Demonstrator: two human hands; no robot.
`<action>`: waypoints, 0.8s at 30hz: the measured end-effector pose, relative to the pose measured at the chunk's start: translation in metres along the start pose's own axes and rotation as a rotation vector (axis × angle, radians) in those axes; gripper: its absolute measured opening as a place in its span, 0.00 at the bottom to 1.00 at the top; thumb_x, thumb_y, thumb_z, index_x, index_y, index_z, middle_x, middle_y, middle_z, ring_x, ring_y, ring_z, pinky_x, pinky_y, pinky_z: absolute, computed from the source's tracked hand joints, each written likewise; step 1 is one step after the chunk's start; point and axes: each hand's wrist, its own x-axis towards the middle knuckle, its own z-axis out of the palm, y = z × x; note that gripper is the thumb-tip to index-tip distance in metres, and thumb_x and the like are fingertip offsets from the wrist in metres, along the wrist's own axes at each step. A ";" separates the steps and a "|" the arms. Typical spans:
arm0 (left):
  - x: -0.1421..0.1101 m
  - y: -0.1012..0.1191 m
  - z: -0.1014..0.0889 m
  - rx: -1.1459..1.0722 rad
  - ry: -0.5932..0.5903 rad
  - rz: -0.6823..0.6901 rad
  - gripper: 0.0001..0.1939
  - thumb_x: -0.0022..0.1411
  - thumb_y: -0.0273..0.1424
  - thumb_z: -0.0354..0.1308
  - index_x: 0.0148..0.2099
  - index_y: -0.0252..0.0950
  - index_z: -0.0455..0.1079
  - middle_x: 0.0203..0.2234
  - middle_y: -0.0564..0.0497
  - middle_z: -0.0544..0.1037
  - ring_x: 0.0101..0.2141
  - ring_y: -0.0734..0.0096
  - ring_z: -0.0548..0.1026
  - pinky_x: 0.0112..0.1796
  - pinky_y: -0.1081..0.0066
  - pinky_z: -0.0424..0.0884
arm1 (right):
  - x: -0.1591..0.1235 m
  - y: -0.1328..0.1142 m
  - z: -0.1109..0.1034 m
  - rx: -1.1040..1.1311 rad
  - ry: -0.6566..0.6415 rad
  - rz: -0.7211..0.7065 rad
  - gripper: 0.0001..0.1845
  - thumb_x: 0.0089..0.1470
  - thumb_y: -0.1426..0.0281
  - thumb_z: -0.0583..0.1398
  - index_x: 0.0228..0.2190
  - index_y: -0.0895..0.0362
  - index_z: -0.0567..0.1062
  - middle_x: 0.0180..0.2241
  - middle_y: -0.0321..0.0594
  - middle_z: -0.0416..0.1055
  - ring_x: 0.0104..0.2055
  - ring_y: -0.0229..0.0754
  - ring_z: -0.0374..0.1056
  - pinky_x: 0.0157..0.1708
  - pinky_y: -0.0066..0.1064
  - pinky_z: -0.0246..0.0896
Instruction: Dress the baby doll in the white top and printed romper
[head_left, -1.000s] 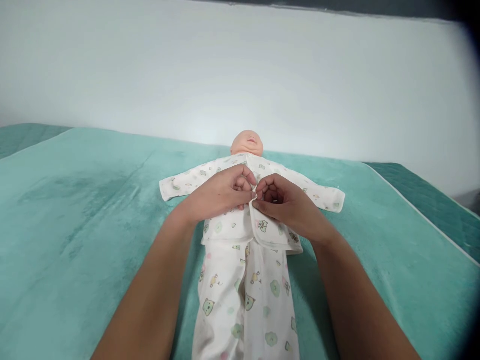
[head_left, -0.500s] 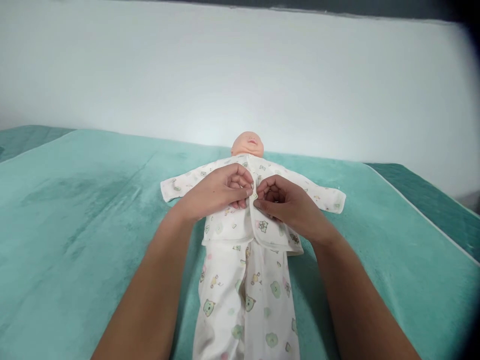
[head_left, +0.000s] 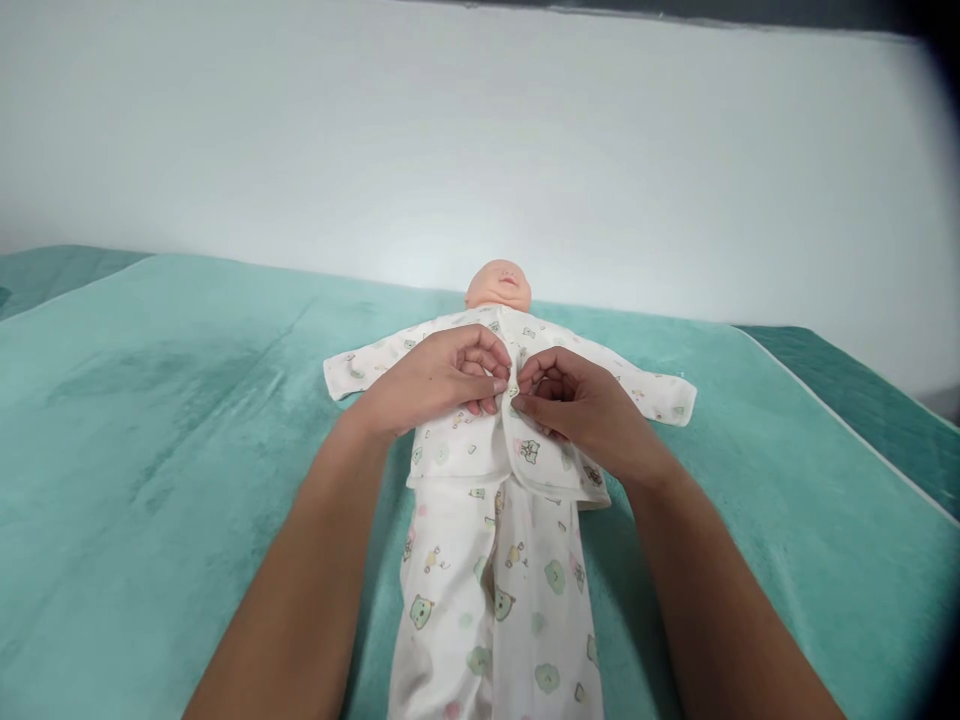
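Observation:
A baby doll (head_left: 498, 283) lies on its back on a teal blanket (head_left: 150, 420), head toward the wall. It wears a white printed shirt (head_left: 465, 455) and matching trousers (head_left: 495, 610). My left hand (head_left: 442, 375) pinches the left edge of the shirt front at the chest. My right hand (head_left: 577, 405) pinches the right edge, beside a small button (head_left: 513, 389). The fingertips of both hands meet at the shirt's middle opening. Both sleeves lie spread out to the sides.
A white wall (head_left: 480, 150) rises just behind the doll's head. The blanket's right edge (head_left: 847, 425) drops to a darker teal surface (head_left: 885, 410). Wide blanket areas lie on both sides of the doll.
Both hands stay at the doll's chest. The fingers have shifted slightly along the shirt opening, and the view has moved a little.

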 end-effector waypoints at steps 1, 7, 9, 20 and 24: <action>0.000 0.000 0.000 -0.003 0.001 0.001 0.08 0.58 0.28 0.63 0.41 0.37 0.70 0.25 0.53 0.76 0.27 0.74 0.75 0.31 0.71 0.74 | 0.000 0.000 0.000 -0.001 0.003 -0.001 0.08 0.52 0.66 0.65 0.34 0.53 0.73 0.22 0.28 0.62 0.22 0.32 0.56 0.20 0.25 0.51; 0.002 -0.005 -0.002 -0.022 -0.024 0.028 0.07 0.59 0.28 0.63 0.40 0.36 0.70 0.23 0.53 0.75 0.25 0.76 0.73 0.29 0.73 0.72 | 0.000 0.001 0.000 -0.043 0.016 0.007 0.08 0.53 0.65 0.65 0.35 0.53 0.73 0.21 0.28 0.61 0.21 0.32 0.57 0.19 0.25 0.52; 0.003 -0.005 -0.003 -0.025 -0.032 0.032 0.06 0.59 0.28 0.63 0.40 0.36 0.70 0.24 0.53 0.75 0.25 0.76 0.73 0.29 0.73 0.72 | 0.000 0.001 0.000 -0.047 0.016 0.012 0.09 0.53 0.64 0.65 0.36 0.53 0.74 0.21 0.28 0.62 0.22 0.32 0.58 0.19 0.25 0.52; 0.003 -0.004 -0.002 0.017 -0.005 0.021 0.06 0.59 0.29 0.64 0.38 0.35 0.70 0.23 0.53 0.76 0.25 0.76 0.74 0.29 0.74 0.73 | 0.000 0.004 -0.001 -0.055 0.021 0.022 0.08 0.53 0.65 0.65 0.36 0.52 0.74 0.21 0.28 0.61 0.22 0.33 0.57 0.19 0.25 0.52; 0.001 0.001 0.001 0.050 0.020 0.011 0.07 0.60 0.32 0.63 0.39 0.35 0.71 0.24 0.52 0.77 0.25 0.75 0.74 0.29 0.74 0.73 | 0.000 0.002 0.000 -0.058 0.021 0.027 0.08 0.53 0.66 0.65 0.35 0.52 0.73 0.21 0.28 0.61 0.22 0.33 0.57 0.19 0.25 0.52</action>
